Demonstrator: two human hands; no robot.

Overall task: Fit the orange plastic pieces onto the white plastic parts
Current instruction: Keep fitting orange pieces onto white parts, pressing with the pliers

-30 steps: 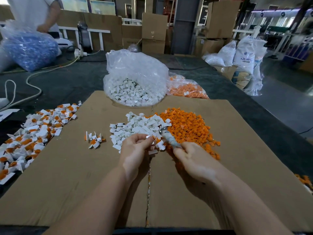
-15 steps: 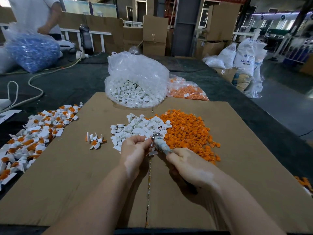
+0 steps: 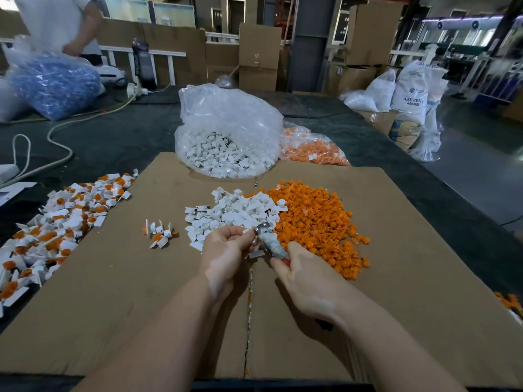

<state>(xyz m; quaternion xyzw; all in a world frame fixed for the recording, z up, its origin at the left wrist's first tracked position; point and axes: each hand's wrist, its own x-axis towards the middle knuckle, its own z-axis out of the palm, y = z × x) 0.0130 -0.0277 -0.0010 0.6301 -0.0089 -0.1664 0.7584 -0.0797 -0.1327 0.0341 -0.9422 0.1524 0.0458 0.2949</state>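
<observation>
Where the two heaps meet on the cardboard sheet (image 3: pixel 410 278), we see the white plastic parts (image 3: pixel 235 212) piled to the left and the orange plastic pieces (image 3: pixel 317 222) spread to the right, their edges touching. Just in front of that seam, our left hand (image 3: pixel 226 256) has its fingers curled round a small part, of which too little shows to tell its colour. Our right hand (image 3: pixel 307 278) grips a tool (image 3: pixel 268 241) with a metal tip and a pale wrapped shaft; the tip lies against the left fingertips.

Left of the hands we note a small cluster of fitted pieces (image 3: pixel 160 234), white with orange, and farther left a large heap of fitted pieces (image 3: pixel 56 224) that runs off the cardboard onto the dark table (image 3: pixel 113 142).

Behind the loose heaps stands an open clear bag of white parts (image 3: pixel 229 137), with a bag of orange pieces (image 3: pixel 314 149) beside it on the right. At far left lies a bag of blue parts (image 3: pixel 53 86), with a person in a white shirt (image 3: pixel 62 21) behind it.
</observation>
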